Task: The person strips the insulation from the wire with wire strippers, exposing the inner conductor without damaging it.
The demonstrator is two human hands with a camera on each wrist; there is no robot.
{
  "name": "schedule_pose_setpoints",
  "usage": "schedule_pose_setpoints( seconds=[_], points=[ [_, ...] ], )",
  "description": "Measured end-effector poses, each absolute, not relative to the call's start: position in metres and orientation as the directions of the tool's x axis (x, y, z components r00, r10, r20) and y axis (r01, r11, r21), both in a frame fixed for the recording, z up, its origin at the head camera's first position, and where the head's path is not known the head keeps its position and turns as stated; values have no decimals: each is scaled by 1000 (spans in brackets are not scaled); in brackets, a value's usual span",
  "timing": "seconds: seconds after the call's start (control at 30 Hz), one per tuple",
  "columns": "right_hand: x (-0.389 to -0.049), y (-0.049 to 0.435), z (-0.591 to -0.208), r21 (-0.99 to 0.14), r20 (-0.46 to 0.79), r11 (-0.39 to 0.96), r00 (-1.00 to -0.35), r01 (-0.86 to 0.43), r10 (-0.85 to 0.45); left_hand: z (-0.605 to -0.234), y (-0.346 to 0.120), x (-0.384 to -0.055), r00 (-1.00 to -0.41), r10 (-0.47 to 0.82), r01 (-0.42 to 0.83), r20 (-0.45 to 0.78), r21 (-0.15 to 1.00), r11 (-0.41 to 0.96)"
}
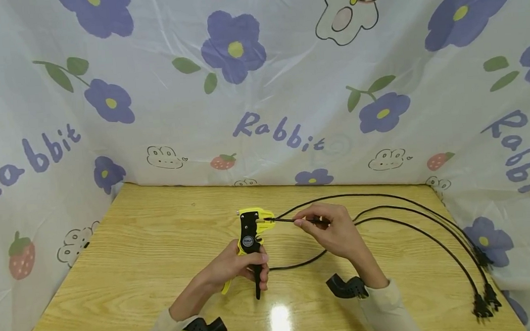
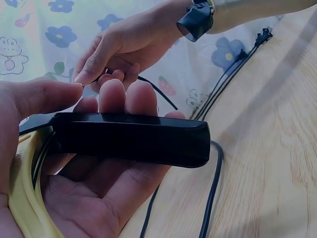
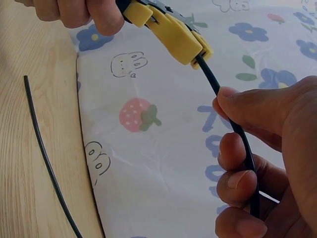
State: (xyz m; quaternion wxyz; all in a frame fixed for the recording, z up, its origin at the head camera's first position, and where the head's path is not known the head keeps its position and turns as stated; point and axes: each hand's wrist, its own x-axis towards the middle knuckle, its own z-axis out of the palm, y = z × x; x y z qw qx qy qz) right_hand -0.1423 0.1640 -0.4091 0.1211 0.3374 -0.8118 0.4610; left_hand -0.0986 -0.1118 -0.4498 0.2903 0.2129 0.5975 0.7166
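Left hand [image 1: 239,268] is closed around the handles of a wire stripper [image 1: 251,232], fingers curled over the smooth, glossy black plastic grip, with the yellow handle lying against the palm. The tool stands roughly upright over the middle of the table, its yellow moulded head at 12 o'clock from the hand and its jaws facing 3 o'clock.

Right hand [image 1: 330,230] pinches a thin black cable [image 1: 387,224] between thumb and curled fingers, just beside the tool at 3 o'clock. The cable's end sits inside the yellow head. Its sheath is round, smooth and matt.

From the right hand the cable, with further black leads alongside, runs in long curves toward 4 o'clock, ending in black moulded plugs [image 1: 483,304] near the table's right edge.

The table [image 1: 138,254] is pale wood-grain laminate, glossy enough to show a light reflection at its near edge. A thin, creased white sheet [image 1: 287,83] printed with purple flowers, strawberries, rabbits and the word "Rabbit" encloses it at the back and both sides.

Each wrist carries a black camera unit [image 1: 345,287].
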Motion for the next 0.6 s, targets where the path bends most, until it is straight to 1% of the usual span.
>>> schedule_pose_setpoints(
  seconds=[0.37, 0.6],
  points=[
    [-143, 165, -408, -670, 522, 316, -728, -672, -443, -445, -108, -97, -748, 661, -170, -57, 980, -108],
    [-143, 165, -406, -664, 523, 317, -724, -677, -449, -443, -103, -94, -778, 622, -174, -87, 981, -81]
  ],
)
